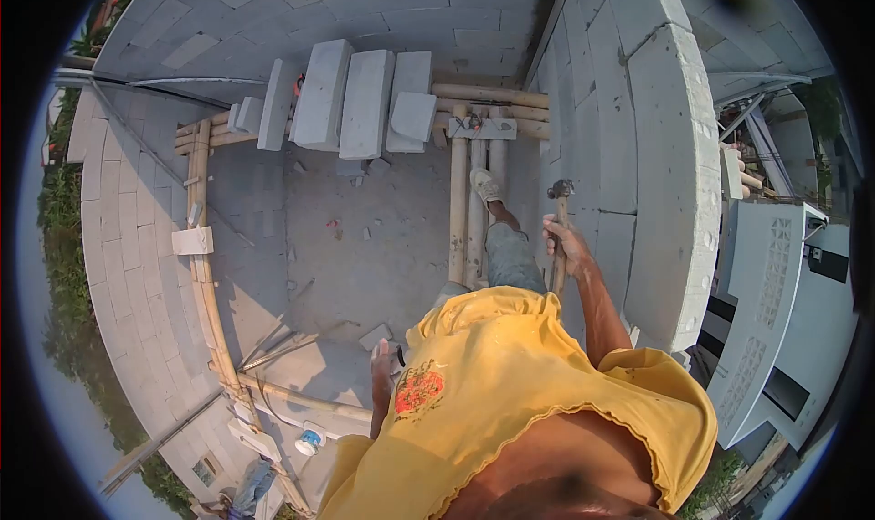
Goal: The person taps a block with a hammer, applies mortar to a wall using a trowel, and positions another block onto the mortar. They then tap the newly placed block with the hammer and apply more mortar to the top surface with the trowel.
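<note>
My right hand is closed around the wooden handle of a hammer, its metal head pointing up beside the block wall. Low at my left side is my left hand, with its fingers curled near a small dark curved piece. What that piece is, and how the fingers meet it, is partly hidden by my yellow shirt. One of my shoes rests on the bamboo poles ahead of me.
Several large pale blocks lie across bamboo poles at the far wall. A small metal tool sits on a board there. Block fragments litter the floor far below. Another person and a white-blue bucket are at lower left.
</note>
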### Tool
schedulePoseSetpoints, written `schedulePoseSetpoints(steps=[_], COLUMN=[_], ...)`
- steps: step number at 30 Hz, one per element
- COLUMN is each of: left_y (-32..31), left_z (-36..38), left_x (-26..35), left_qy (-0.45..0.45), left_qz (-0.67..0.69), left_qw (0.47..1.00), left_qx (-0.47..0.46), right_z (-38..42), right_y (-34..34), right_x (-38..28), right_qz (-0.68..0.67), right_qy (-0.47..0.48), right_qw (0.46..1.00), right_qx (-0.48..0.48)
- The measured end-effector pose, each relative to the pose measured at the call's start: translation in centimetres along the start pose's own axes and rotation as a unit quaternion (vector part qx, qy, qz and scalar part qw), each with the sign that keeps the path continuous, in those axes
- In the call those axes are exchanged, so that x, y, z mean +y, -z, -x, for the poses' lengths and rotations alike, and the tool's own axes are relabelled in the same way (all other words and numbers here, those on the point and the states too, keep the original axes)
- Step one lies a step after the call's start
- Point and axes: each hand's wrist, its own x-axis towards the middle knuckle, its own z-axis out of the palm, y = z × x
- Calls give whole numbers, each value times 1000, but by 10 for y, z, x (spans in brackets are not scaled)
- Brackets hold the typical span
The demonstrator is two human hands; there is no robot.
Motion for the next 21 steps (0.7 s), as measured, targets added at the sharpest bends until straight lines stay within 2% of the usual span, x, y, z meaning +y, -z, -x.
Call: schedulePoseSetpoints(steps=[5,12,16,18,19,21], left_y=[-82,-181,-186,-182,-179,-189], left_z=[-15,-8,-11,-12,-10,-23], left_x=[57,147,164,168,169,179], left_qy=[23,44,67,76,72,53], left_qz=[110,231,271,297,319,362], left_qw=[994,971,960,952,945,931], left_qx=[-10,-40,-12,2,10,5], right_z=[-112,-195,-234,-264,-263,-271], right_y=[-22,-24,-19,-10,1,7], right_x=[-85,-163,-173,-168,-146,-128], right_qz=[86,269,368,344,329,309], right_qy=[-54,-139,-156,-162,-176,-151], right_qw=[994,953,916,924,927,938], right_qx=[-37,-19,-25,-43,-46,-37])
